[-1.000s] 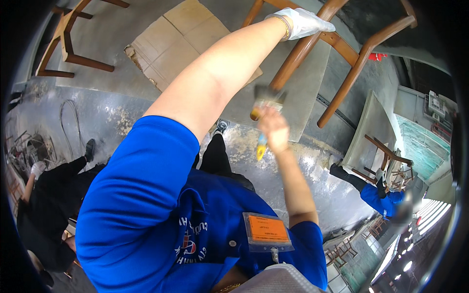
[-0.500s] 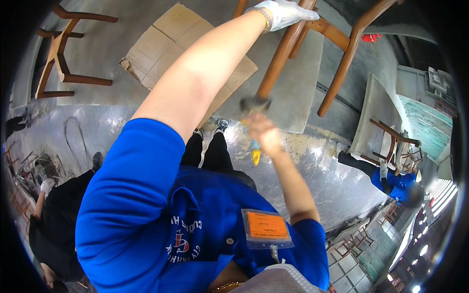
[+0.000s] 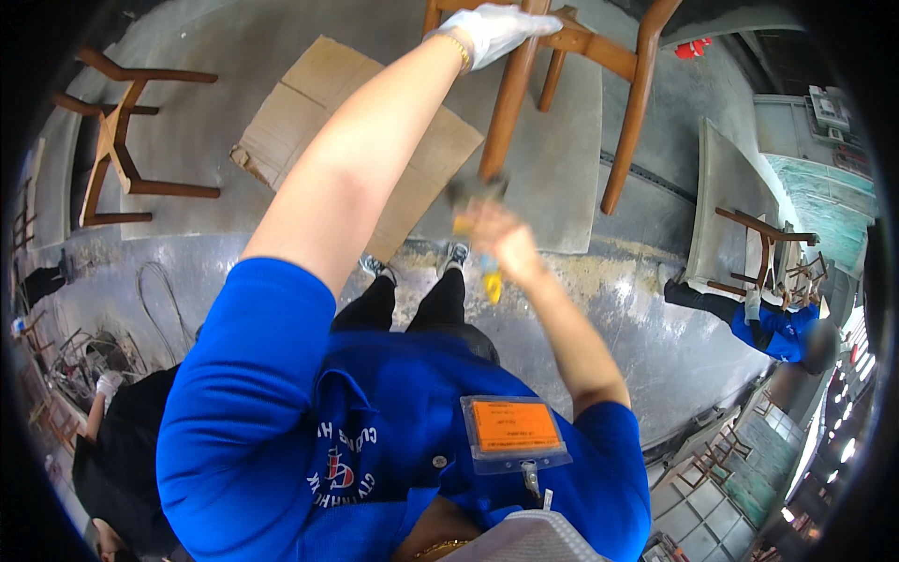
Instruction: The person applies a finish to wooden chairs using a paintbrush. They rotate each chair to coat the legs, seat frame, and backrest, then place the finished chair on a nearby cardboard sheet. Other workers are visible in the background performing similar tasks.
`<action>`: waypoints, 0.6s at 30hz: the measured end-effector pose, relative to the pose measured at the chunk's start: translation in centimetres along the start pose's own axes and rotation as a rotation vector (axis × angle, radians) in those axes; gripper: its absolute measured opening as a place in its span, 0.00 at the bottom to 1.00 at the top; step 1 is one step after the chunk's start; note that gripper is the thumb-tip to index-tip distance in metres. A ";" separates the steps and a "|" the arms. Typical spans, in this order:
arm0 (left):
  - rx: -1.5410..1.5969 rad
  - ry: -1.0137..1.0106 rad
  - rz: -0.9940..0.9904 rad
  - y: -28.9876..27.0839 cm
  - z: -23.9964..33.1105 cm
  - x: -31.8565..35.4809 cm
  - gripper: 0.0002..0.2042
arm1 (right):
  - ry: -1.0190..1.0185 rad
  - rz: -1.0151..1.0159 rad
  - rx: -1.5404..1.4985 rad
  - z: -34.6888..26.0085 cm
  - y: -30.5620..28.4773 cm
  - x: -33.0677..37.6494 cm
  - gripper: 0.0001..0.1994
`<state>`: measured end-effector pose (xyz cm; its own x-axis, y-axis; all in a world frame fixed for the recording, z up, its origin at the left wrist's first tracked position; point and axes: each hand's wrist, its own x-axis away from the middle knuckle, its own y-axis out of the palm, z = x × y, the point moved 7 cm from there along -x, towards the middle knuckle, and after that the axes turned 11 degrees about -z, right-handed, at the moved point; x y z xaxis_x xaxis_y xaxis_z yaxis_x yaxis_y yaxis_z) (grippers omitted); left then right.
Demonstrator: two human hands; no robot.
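Observation:
My left hand (image 3: 496,34), in a white glove, grips a leg of a brown wooden chair frame (image 3: 510,108) at the top of the view, fingers laid across it. Bare and smeared by motion, my right hand (image 3: 501,234) is closed on a hammer-like tool (image 3: 492,286) with a yellow and blue handle. The tool's dark, blurred head is at the lower end of that same leg; whether it touches the wood I cannot tell. Another leg of the frame (image 3: 626,150) slants down to the right.
Flattened cardboard (image 3: 309,103) lies on the grey surface under my left forearm. Another chair frame (image 3: 117,140) rests at the far left. A person in dark clothes (image 3: 131,440) is at lower left; a co-worker in blue (image 3: 782,328) handles a chair frame (image 3: 763,239) at right.
The whole view has shifted slightly, and the chair frame with both hands now sits further left in it. My left hand keeps its hold; the tool stays near the leg's end.

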<state>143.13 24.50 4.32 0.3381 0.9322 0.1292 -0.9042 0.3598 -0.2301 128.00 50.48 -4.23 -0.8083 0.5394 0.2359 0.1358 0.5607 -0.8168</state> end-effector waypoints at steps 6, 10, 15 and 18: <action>0.017 -0.076 -0.117 1.6 -1.4 -0.5 0.39 | -0.202 0.032 -0.462 4.7 -7.4 -1.2 0.06; 0.406 -0.160 -0.171 2.6 -1.1 0.1 0.39 | -0.386 0.575 -0.094 8.0 -20.7 -4.2 0.10; 0.124 -0.185 0.031 2.5 -0.4 -0.1 0.41 | -0.280 0.333 -0.386 10.1 -10.3 0.8 0.18; 0.156 -0.129 0.087 3.1 -0.2 -0.4 0.39 | -0.326 0.177 -0.458 11.3 0.1 7.0 0.03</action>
<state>140.28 25.29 3.36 0.2297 0.9433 0.2397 -0.9613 0.2584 -0.0955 115.89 47.19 -8.57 -0.8756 0.4688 -0.1166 0.4594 0.7334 -0.5012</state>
